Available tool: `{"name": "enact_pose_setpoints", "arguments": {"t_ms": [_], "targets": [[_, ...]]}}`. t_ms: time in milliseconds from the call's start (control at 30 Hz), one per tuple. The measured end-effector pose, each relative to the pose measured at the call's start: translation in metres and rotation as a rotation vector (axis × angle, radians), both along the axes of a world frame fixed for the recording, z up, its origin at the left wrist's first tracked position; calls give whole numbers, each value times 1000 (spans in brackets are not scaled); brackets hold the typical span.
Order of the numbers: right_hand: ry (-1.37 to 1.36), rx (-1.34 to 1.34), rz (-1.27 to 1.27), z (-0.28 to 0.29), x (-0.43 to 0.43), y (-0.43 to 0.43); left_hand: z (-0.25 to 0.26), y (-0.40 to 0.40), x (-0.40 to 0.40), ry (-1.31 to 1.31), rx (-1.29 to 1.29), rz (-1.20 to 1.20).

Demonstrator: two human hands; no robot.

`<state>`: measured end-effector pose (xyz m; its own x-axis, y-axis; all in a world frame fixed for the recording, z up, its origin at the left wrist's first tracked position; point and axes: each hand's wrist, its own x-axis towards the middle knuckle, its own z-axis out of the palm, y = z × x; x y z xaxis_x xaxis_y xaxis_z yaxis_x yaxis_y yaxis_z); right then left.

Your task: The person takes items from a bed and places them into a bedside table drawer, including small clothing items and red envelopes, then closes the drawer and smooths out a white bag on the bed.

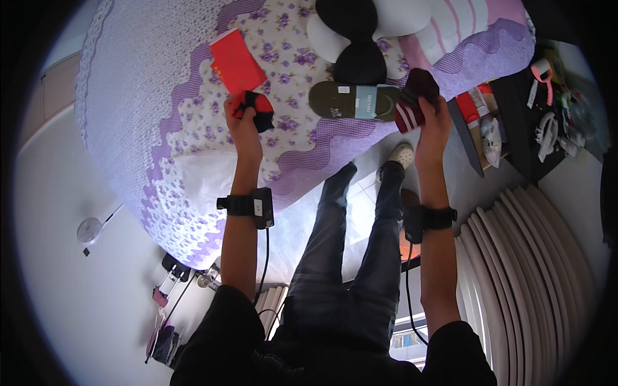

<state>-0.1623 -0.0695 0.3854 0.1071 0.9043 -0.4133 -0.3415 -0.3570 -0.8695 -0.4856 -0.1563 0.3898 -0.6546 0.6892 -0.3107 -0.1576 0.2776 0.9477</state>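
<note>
My left hand (pixel 243 128) pinches a small bundle of red and black fabric (pixel 259 110), perhaps a sock, over the bed. In my right hand (pixel 433 128) is a dark maroon sock-like piece with white stripes (pixel 410 113). Just left of it, on the bed's edge, lies an olive-green foot-shaped item (pixel 330 100), with a teal paper band (pixel 366 102) bearing writing. Beyond it is a black piece with a narrow waist (pixel 358 60), partly over white shapes (pixel 324 37). A red paper packet (pixel 239 62) rests above my left hand.
The bed has a purple floral cover (pixel 289 103) with wavy trim. A pink-and-white striped textile (pixel 446 29) lies at its far right. An open drawer (pixel 487 125) holds packets, beside a dark surface with clutter (pixel 548 130). Pale curtains (pixel 521 270) hang at right.
</note>
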Motion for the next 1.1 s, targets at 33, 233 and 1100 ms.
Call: {"name": "enact_pose_setpoints", "arguments": {"t_ms": [33,233,1100], "targets": [[63,-81,12,8,6,-6,-1,-2,2,20,-41,-70],[49,65,484,24,-40,-70,29,-26,110,-204,-84,-469],[-570,-104,207,-229,365,-101,-239,12,492,-702,-339,-762]]}}
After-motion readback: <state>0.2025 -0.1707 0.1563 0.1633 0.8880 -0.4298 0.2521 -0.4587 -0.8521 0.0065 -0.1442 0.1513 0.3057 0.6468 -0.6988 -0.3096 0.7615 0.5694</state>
